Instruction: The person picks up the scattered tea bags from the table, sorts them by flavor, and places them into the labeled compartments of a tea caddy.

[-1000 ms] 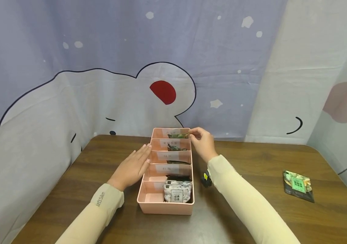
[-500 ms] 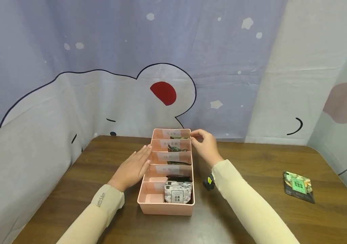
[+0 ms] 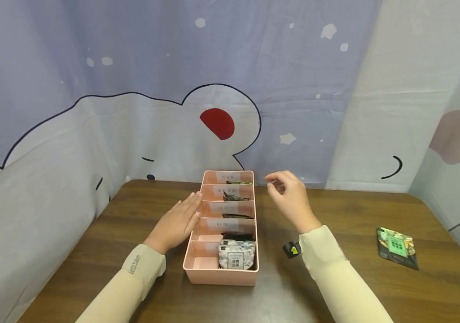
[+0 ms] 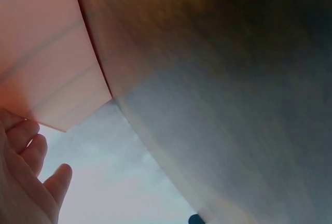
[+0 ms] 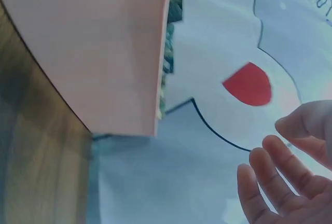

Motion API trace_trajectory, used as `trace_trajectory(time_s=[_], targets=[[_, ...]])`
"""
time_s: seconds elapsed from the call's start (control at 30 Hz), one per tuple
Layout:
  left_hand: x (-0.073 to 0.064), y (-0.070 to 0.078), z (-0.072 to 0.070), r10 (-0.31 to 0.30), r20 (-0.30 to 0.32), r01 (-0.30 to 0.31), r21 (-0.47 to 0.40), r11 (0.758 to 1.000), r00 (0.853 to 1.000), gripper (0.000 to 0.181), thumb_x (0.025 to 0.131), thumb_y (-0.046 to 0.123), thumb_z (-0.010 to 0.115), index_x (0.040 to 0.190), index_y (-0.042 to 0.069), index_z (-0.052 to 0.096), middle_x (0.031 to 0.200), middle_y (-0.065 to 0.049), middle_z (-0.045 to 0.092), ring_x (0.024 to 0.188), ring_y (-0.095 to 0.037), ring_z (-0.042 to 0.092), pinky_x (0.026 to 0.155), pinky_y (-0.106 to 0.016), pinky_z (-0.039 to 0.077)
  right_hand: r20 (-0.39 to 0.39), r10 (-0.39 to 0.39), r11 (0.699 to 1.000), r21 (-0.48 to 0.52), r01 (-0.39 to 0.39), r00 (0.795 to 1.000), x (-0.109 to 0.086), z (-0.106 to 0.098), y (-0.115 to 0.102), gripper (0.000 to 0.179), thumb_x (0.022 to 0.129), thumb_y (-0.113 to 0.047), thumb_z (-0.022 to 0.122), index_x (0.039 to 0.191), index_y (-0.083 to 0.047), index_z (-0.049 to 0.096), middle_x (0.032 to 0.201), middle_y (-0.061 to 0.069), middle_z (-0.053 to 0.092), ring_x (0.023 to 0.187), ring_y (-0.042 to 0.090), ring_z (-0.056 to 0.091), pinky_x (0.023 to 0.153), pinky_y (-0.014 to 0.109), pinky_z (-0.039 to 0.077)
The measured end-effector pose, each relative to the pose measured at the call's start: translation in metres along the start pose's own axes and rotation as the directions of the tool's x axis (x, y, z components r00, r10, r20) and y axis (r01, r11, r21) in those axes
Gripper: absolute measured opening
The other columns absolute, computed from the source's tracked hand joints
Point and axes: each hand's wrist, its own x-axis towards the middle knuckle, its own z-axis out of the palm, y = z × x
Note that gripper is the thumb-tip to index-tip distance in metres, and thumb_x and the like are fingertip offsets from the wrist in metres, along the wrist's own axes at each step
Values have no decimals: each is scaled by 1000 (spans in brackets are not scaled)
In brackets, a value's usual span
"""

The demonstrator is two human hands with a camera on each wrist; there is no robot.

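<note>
A long pink divider box (image 3: 221, 277) stands lengthwise on the table, with labelled compartments. My left hand (image 3: 175, 224) lies with straight fingers along its left rim; the left wrist view shows those fingertips at the box wall (image 4: 52, 53). To the right of the far end, apart from the box, my right hand (image 3: 292, 197) hovers with bent fingers and holds nothing. White-patterned tea sachets (image 3: 235, 258) stand in the nearest compartment. Behind them are a dark sachet (image 3: 238, 236), another dark one (image 3: 238, 216), a green patterned sachet (image 3: 235, 196) and, farthest, a yellow-green sachet (image 3: 239, 182).
A green-and-black tea sachet (image 3: 397, 248) lies flat on the wooden table (image 3: 347, 211) at the right. Just behind the box hangs a patterned curtain (image 3: 165, 130) along the table's back edge. A small black device (image 3: 292, 249) sits at my right wrist.
My right hand has let go of the yellow-green sachet, which now sits lower in the farthest compartment, and has moved right, away from the box. The left hand stays in place.
</note>
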Motion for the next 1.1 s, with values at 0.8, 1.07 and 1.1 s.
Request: trace_trajectory(time_s=[0.8, 1.07, 1.1], targets=[[-1, 5, -3, 3, 19, -4, 42, 999, 1000, 56, 109, 31, 39, 156, 0, 35, 164, -11, 31, 152, -29, 26, 122, -52, 25, 75, 276, 924, -294, -243, 958, -51, -106, 26, 17, 95, -10, 63, 104, 0, 73, 106, 22, 67, 95, 39, 67, 82, 52, 52], [0, 3, -3, 10, 28, -12, 56, 998, 1000, 57, 110, 33, 35, 157, 1, 34, 164, -11, 29, 152, -29, 25, 122, -52, 24, 97, 454, 840, -378, -389, 886, -62, -143, 50, 37, 101, -23, 59, 122, 7, 64, 119, 32, 64, 106, 49, 61, 83, 61, 50], [1, 3, -3, 11, 30, -12, 58, 998, 1000, 57, 110, 33, 35, 157, 1, 34, 164, -11, 29, 152, -29, 25, 122, -52, 24, 101, 475, 828, -388, -405, 874, -63, -148, 53, 40, 102, -25, 58, 124, 8, 62, 121, 33, 63, 107, 50, 60, 84, 62, 50]])
